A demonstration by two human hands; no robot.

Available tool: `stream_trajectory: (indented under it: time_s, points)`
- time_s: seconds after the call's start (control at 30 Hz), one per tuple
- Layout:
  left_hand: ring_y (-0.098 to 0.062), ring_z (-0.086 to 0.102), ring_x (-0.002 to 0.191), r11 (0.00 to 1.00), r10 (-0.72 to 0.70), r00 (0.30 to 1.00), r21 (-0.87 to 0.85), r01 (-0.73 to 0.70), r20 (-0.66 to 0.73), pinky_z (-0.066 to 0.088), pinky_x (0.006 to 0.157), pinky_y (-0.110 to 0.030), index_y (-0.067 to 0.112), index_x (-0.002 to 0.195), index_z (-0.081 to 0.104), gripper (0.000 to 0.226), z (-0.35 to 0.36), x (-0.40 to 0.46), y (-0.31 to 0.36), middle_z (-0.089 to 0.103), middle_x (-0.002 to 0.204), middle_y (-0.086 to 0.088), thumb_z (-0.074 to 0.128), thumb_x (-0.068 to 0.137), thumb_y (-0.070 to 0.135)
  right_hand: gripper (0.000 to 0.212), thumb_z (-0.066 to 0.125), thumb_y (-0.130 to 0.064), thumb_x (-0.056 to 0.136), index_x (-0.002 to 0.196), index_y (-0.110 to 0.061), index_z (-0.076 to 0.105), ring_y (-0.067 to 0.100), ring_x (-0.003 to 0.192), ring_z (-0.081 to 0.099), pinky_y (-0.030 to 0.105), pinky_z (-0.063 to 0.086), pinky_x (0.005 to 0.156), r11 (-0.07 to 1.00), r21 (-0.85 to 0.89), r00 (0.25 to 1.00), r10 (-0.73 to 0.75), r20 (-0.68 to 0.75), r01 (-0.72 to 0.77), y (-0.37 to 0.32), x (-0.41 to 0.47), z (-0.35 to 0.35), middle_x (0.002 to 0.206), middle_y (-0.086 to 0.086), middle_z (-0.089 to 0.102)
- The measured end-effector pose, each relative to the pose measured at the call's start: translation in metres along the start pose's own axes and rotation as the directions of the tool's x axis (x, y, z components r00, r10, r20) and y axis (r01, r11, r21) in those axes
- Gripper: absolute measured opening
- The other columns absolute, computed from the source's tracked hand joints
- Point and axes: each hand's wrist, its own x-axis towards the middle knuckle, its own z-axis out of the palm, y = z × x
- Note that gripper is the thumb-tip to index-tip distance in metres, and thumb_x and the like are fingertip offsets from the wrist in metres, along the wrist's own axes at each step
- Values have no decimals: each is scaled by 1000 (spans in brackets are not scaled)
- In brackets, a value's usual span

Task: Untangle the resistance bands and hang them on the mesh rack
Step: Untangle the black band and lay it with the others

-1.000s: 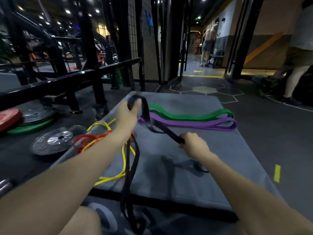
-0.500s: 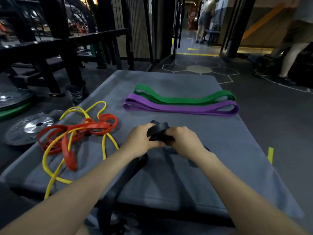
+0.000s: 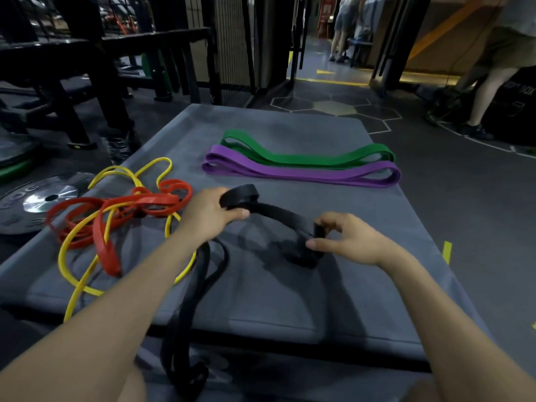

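A black resistance band (image 3: pixel 278 213) stretches between my hands above the grey mat (image 3: pixel 290 300). My left hand (image 3: pixel 210 214) grips its folded end; my right hand (image 3: pixel 345 240) pinches the other fold near the mat. The band's slack trails down past the mat's front edge. A red band (image 3: pixel 139 203) and a yellow band (image 3: pixel 75 274) lie tangled together at the mat's left. A purple band (image 3: pixel 304 174) and a green band (image 3: pixel 304 159) lie flat side by side at the far part of the mat. The mesh rack (image 3: pixel 232 39) stands beyond the mat.
Weight plates (image 3: pixel 37 201) lie on the floor left of the mat, beside a black steel frame (image 3: pixel 95 82). One person's legs (image 3: pixel 487 91) stand at the far right, another person (image 3: pixel 345 27) in the corridor beyond.
My hands met at the middle with the black band bunched, then spread apart, so the band now spans between them. The view has tilted down toward the mat.
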Motion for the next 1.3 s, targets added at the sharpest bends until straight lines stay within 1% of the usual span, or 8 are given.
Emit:
stream_trajectory:
  time_s: [0.17, 0.33, 0.53, 0.8, 0.9, 1.0, 1.13, 1.3]
  points:
    - [-14, 43, 52, 998, -58, 997, 3, 59, -48, 29, 49, -26, 23, 52, 44, 40, -8, 1, -13, 44, 51, 4, 79, 71, 21, 14, 69, -2, 80, 90, -8, 62, 6, 75, 61, 23, 49, 77, 974, 224, 994, 2, 109, -26, 5, -6, 4, 82, 1, 64]
    - [-14, 46, 52, 998, -56, 997, 9, 57, -51, 30, 49, -29, 26, 51, 44, 41, -7, -2, -16, 47, 52, 5, 80, 69, 23, 27, 78, -21, 72, 66, -17, 52, 21, 69, 56, 32, 46, 63, 981, -44, 944, 170, -283, -190, 3, 8, 9, 64, -1, 57]
    - [-23, 52, 62, 995, -58, 997, 80, 61, -47, 31, 54, -30, 25, 55, 46, 36, 0, -2, -15, 50, 56, 5, 79, 70, 30, 7, 47, -5, 88, 90, -7, 41, 38, 79, 49, 38, 35, 63, 935, -199, 743, 91, -664, -293, -3, 16, 18, 95, 11, 45]
    - [-20, 63, 78, 993, -52, 995, -110, 43, -80, 47, 73, -36, 7, 90, 65, 38, -5, 1, -21, 68, 80, -8, 80, 68, 34, 15, 59, -8, 86, 101, -8, 57, 32, 95, 55, 26, 37, 72, 954, -86, 892, 235, -386, -288, 26, 12, 15, 105, 17, 59]
    - [3, 48, 51, 978, -20, 995, -207, -1, -97, 40, 55, -16, 11, 72, 61, 25, -15, -3, -18, 55, 58, -1, 71, 79, 33, 17, 57, -3, 85, 93, -9, 44, 32, 89, 52, 31, 37, 71, 943, -57, 883, 285, -372, -328, 25, 10, 13, 104, 18, 56]
    - [-8, 34, 48, 956, -56, 986, -294, 9, -155, 28, 49, -18, 16, 58, 43, 38, -24, -9, -12, 36, 54, 0, 60, 87, 34, 22, 63, -7, 84, 94, -6, 43, 35, 78, 60, 45, 52, 73, 946, 53, 878, 316, -360, -319, 16, 5, 13, 86, 12, 55]
    - [-17, 34, 53, 883, -142, 960, -470, 13, -240, 31, 56, -34, 14, 62, 46, 37, -50, -15, -3, 35, 53, 2, 62, 86, 38, 25, 66, -7, 83, 84, -6, 41, 24, 53, 61, 38, 56, 61, 932, 195, 866, 356, -352, -304, 8, -3, 13, 73, 7, 52]
    - [-1, 35, 39, 873, -76, 958, -483, -70, -277, 36, 50, -24, 19, 63, 48, 32, -101, -17, 35, 39, 40, 14, 58, 90, 34, 28, 66, -10, 84, 81, -7, 38, 10, 37, 57, 17, 44, 35, 910, 283, 862, 389, -324, -305, -3, -13, 5, 70, 12, 57]
